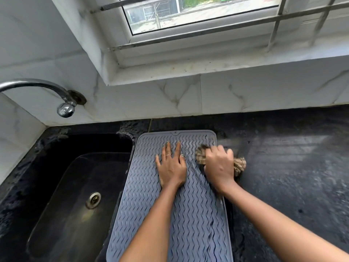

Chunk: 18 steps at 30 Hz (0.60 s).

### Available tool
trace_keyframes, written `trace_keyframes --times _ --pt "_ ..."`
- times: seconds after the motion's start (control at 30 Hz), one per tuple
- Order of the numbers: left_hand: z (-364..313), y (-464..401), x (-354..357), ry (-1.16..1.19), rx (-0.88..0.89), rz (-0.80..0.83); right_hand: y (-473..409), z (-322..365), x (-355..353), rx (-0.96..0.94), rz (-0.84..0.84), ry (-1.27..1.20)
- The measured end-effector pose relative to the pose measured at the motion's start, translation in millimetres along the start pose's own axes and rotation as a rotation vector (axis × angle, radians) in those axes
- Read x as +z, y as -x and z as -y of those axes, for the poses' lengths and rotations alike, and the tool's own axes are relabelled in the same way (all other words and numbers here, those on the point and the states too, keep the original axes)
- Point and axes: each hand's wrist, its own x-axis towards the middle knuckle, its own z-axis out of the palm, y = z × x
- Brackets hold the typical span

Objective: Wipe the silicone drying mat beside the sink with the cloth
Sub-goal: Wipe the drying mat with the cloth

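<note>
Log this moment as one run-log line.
left hand flat on drying mat | right hand grips cloth at mat's right edge | sink left of mat

Soft daylight from the window [188, 14]; edges bowed, slightly blurred.

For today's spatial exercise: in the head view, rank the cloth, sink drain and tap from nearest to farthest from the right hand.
From the right hand:
1. Cloth, bunched in its fingers at the mat's right edge.
2. Sink drain, low to the left.
3. Tap, far left on the wall.

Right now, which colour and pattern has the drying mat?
Grey-blue with raised wavy ridges, the drying mat shows best in the head view.
</note>
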Motion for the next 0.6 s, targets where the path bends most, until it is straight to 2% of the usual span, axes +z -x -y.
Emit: trace_keyframes --times 0.07,0.13,0.23,0.4,0.5,0.53,0.6 --pt "-0.4 0.2 -1.0 -0.015 0.001 0.006 26.3 2.4 -8.2 -0.054 -0.003 -0.061" --pt "-0.2 -0.2 -1.8 -0.014 -0.001 0.015 45.3 5.5 -18.1 -0.096 0.071 -0.085" --pt "-1.4 0.7 -2.7 -0.015 0.003 0.001 42.5 0.3 -33.9 -0.039 0.193 -0.079" --pt "0.8 1.4 -2.7 -0.001 0.013 0.001 11.0 -15.6 -50.4 0.194 -0.012 -0.264" --pt "-4.0 3.7 -10.2 -0.058 0.276 -0.083 -15.3 -21.4 -55.3 0.307 -0.023 -0.365" --pt "-7.1 3.5 -12.0 -0.052 0.367 -0.062 -24.4 -23.7 -55.8 0.331 -0.016 -0.381" --pt "-13.3 0.9 -12.8 -0.012 0.426 0.072 -40.1 -27.9 -56.0 0.348 0.009 -0.372"
